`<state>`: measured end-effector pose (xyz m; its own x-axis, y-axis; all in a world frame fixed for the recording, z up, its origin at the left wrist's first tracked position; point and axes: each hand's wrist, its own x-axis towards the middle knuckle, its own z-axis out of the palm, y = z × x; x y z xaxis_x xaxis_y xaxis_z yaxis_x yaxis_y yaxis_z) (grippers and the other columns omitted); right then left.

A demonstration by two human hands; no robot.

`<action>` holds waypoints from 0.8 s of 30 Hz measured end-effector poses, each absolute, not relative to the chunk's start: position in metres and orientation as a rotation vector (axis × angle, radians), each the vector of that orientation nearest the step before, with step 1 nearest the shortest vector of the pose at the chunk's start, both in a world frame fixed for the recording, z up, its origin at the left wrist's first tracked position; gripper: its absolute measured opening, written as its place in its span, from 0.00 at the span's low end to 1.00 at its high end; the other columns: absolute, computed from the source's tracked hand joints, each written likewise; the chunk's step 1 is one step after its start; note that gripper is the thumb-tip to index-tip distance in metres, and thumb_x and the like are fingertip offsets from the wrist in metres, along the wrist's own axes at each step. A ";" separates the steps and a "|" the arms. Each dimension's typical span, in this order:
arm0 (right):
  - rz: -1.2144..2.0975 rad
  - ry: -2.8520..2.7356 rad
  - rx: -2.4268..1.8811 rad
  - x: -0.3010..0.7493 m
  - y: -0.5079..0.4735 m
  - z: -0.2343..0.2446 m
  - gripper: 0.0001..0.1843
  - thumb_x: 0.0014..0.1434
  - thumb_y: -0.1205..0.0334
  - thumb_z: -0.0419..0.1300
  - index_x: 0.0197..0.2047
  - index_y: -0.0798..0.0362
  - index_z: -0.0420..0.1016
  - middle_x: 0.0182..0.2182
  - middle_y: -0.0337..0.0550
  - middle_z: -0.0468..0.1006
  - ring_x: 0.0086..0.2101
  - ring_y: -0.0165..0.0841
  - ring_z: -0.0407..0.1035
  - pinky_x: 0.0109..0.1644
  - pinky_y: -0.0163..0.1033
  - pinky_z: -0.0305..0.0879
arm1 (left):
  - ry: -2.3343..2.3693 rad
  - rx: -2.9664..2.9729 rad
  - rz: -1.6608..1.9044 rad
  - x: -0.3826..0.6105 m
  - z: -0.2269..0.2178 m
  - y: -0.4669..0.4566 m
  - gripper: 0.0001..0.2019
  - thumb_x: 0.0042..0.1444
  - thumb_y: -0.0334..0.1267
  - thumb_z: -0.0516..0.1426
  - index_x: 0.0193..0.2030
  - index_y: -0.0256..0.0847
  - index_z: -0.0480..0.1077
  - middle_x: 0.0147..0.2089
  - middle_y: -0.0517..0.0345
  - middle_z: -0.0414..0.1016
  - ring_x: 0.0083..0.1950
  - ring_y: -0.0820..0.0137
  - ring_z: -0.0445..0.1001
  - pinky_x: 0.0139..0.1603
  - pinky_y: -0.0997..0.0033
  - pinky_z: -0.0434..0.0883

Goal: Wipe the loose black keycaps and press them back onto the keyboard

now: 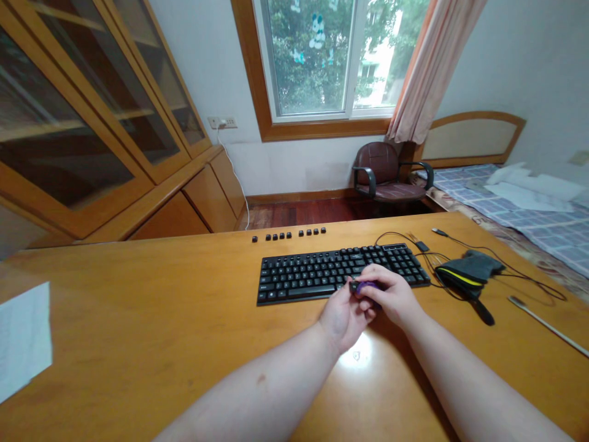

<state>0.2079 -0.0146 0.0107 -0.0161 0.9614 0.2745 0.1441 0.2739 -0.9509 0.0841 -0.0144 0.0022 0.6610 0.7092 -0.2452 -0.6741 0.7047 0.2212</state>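
Note:
A black keyboard (pixel 304 276) lies on the wooden desk, with bare spots in its top row. Over its front edge, my left hand (pixel 343 319) pinches a small black keycap (pixel 353 286) between thumb and fingers. My right hand (pixel 391 291) meets it there, closed on a small purple thing (pixel 367 287) that presses against the keycap. Fingers cover most of the purple thing, so its kind is unclear. Behind the keyboard, several loose black keycaps (pixel 282 236) stand in a row along the desk's far edge.
To the right lie a grey pouch with a yellow stripe (pixel 469 273), a USB cable (pixel 440 232) and a white-handled brush (pixel 547 322). Paper sheets (pixel 25 337) rest at the desk's left. Beyond the desk are a chair (pixel 381 172), a bed (pixel 483 196) and a glass-door cabinet (pixel 101 110).

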 end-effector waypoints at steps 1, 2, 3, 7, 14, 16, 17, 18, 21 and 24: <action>0.952 -1.427 -1.113 0.208 -0.015 0.013 0.07 0.46 0.63 0.65 0.32 0.47 0.79 0.30 0.40 0.69 0.33 0.32 0.67 0.38 0.39 0.65 | 0.318 0.120 0.778 0.084 0.002 -0.015 0.11 0.53 0.43 0.57 0.31 0.36 0.65 0.24 0.65 0.60 0.22 0.80 0.56 0.27 0.76 0.58; 0.986 -1.413 -1.123 0.208 -0.015 0.015 0.06 0.46 0.62 0.65 0.32 0.48 0.80 0.30 0.40 0.69 0.33 0.32 0.66 0.36 0.38 0.65 | 0.308 0.125 0.768 0.084 0.003 -0.015 0.11 0.53 0.43 0.57 0.31 0.36 0.65 0.24 0.65 0.60 0.22 0.80 0.56 0.27 0.76 0.58; 1.024 -1.390 -1.126 0.208 -0.015 0.017 0.05 0.46 0.62 0.65 0.30 0.48 0.80 0.29 0.40 0.68 0.32 0.31 0.66 0.34 0.38 0.65 | 0.297 0.129 0.757 0.084 0.003 -0.015 0.11 0.54 0.43 0.57 0.31 0.36 0.65 0.24 0.64 0.60 0.22 0.80 0.57 0.27 0.76 0.58; 1.149 -1.306 -1.083 0.210 -0.015 0.022 0.06 0.45 0.58 0.66 0.26 0.51 0.79 0.28 0.39 0.67 0.28 0.29 0.65 0.30 0.36 0.65 | 0.244 0.153 0.699 0.083 0.006 -0.016 0.11 0.54 0.42 0.56 0.31 0.35 0.64 0.26 0.64 0.58 0.24 0.79 0.58 0.29 0.75 0.59; 1.052 -1.122 -1.285 0.205 -0.014 0.015 0.10 0.46 0.57 0.65 0.31 0.52 0.76 0.27 0.41 0.74 0.29 0.33 0.69 0.34 0.38 0.66 | 0.300 0.212 0.690 0.084 0.005 -0.018 0.12 0.56 0.45 0.53 0.31 0.37 0.62 0.26 0.65 0.55 0.24 0.79 0.56 0.29 0.75 0.59; 0.963 -1.182 -1.299 0.204 -0.015 0.015 0.09 0.47 0.57 0.64 0.32 0.52 0.76 0.29 0.42 0.74 0.31 0.34 0.69 0.35 0.39 0.66 | 0.348 0.246 0.685 0.086 0.002 -0.018 0.13 0.56 0.46 0.53 0.29 0.37 0.61 0.25 0.64 0.55 0.23 0.79 0.55 0.28 0.75 0.58; 0.916 -1.260 -1.279 0.204 -0.016 0.016 0.08 0.48 0.57 0.63 0.31 0.51 0.77 0.29 0.43 0.74 0.32 0.35 0.69 0.36 0.39 0.66 | 0.367 0.258 0.685 0.086 0.001 -0.018 0.14 0.56 0.46 0.53 0.28 0.37 0.61 0.25 0.64 0.55 0.23 0.79 0.55 0.28 0.75 0.58; 0.876 -1.344 -1.249 0.205 -0.016 0.017 0.07 0.50 0.57 0.61 0.31 0.51 0.77 0.30 0.43 0.74 0.33 0.35 0.69 0.37 0.40 0.66 | 0.379 0.265 0.688 0.087 0.000 -0.017 0.14 0.56 0.45 0.53 0.27 0.37 0.60 0.24 0.64 0.55 0.23 0.79 0.55 0.28 0.75 0.57; 0.825 -1.533 -1.152 0.208 -0.018 0.020 0.09 0.55 0.59 0.57 0.31 0.50 0.78 0.31 0.44 0.72 0.34 0.36 0.68 0.39 0.41 0.66 | 0.383 0.237 0.696 0.088 -0.001 -0.016 0.13 0.55 0.41 0.54 0.25 0.36 0.60 0.23 0.64 0.55 0.23 0.79 0.55 0.27 0.75 0.57; 0.795 -1.657 -1.077 0.210 -0.016 0.020 0.09 0.51 0.60 0.61 0.36 0.49 0.78 0.33 0.44 0.71 0.36 0.36 0.68 0.42 0.42 0.65 | 0.390 0.182 0.716 0.087 0.000 -0.016 0.08 0.54 0.38 0.55 0.29 0.35 0.64 0.25 0.62 0.60 0.24 0.79 0.58 0.28 0.76 0.57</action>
